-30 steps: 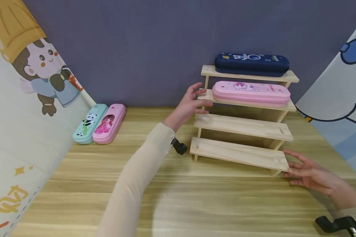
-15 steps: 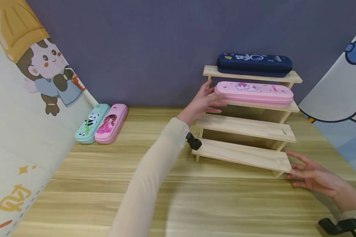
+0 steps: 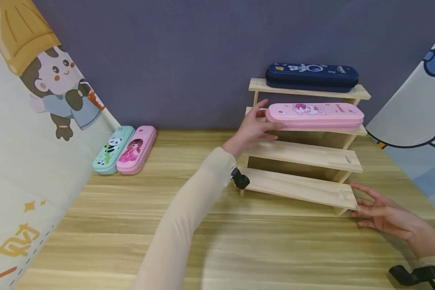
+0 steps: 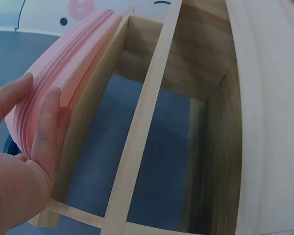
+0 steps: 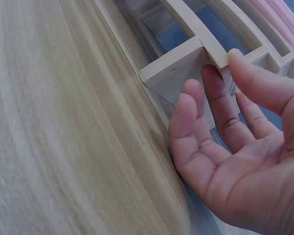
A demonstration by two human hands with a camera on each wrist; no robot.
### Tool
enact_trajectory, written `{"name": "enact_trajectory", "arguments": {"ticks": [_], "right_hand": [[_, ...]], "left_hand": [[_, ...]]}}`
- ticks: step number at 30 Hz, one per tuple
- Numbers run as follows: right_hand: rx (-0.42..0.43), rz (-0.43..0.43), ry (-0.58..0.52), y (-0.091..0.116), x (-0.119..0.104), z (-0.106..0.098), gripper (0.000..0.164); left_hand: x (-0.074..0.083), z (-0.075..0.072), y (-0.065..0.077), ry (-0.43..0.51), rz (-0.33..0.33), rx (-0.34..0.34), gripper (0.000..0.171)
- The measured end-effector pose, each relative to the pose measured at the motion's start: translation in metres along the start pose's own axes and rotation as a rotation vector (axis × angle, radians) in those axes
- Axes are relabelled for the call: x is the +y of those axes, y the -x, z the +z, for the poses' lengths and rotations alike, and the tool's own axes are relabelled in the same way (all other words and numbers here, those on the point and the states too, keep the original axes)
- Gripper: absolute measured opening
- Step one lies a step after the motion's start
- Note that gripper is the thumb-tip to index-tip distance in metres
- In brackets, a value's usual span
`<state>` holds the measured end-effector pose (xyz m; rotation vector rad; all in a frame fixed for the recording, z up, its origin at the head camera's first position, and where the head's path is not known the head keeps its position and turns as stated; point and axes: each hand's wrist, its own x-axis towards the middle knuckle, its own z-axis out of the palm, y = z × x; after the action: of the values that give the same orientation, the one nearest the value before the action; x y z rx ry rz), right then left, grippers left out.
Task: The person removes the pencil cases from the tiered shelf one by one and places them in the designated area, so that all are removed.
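A pink rabbit-print pencil case lies along the second-highest tier of a stepped wooden rack. My left hand grips its left end; in the left wrist view the thumb and fingers lie on either side of the case's edge. On the top tier sits a navy pencil case with a space print. At the lowest tier's right end, my right hand holds the rack. The right wrist view shows the thumb at the board's edge and a finger under it.
Two more pencil cases, a mint panda one and a pink one with a doll, lie side by side at the left on the wooden table. A dark cloth wall stands behind, with printed panels at both sides.
My left hand has moved right to the rabbit-print pencil case and taken hold of its left end. The case has shifted slightly right and toward me. My right hand stays at the rack.
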<state>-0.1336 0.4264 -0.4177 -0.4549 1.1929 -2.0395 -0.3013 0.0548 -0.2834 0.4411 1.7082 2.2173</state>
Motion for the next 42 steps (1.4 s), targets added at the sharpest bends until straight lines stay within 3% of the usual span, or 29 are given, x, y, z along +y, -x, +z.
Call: {"name": "enact_trajectory", "arguments": {"ticks": [7, 14, 25, 29, 36, 42], "right_hand": [[-0.019, -0.009, -0.013, 0.0, 0.001, -0.002, 0.071], [-0.037, -0.01, -0.032, -0.002, 0.001, -0.002, 0.071], [-0.025, -0.022, -0.024, -0.002, 0.001, -0.002, 0.071], [-0.032, -0.02, -0.038, -0.003, 0.002, -0.002, 0.072], [-0.032, -0.023, -0.024, -0.002, 0.002, -0.002, 0.072], [-0.032, -0.017, -0.039, -0.003, 0.001, -0.003, 0.072]], "left_hand": [[-0.001, 0.005, 0.009, -0.047, -0.014, -0.008, 0.084], [-0.004, 0.0, 0.017, -0.064, 0.063, 0.026, 0.077], [-0.005, -0.005, 0.022, -0.019, 0.096, 0.091, 0.072], [-0.005, -0.009, 0.022, -0.053, 0.112, 0.119, 0.071], [0.001, -0.018, 0.029, -0.199, 0.154, 0.197, 0.068], [0.005, -0.028, 0.037, -0.163, 0.193, 0.201, 0.069]]}}
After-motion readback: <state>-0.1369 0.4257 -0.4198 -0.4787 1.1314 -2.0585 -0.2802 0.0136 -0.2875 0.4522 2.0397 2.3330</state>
